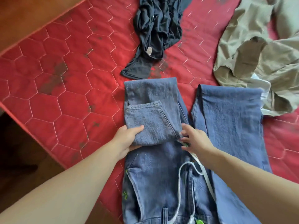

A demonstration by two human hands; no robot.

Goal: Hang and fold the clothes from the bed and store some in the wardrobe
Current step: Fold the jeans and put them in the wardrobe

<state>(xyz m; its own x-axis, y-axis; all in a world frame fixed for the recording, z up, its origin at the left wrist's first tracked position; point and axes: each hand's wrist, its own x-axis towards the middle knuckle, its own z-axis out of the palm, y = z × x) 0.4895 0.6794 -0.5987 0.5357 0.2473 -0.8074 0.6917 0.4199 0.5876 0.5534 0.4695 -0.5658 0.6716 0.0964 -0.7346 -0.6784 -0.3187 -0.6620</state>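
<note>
Jeans (158, 175) lie flat on the red quilted mattress (64, 81), one leg doubled back over itself. Left hand (127, 139) grips the folded leg's edge, thumb on top, fingers underneath. Right hand (194, 139) rests on the fold's other side, fingers loosely spread. Beyond lie a crumpled black garment (155, 29) and khaki clothing (258, 50).
</note>
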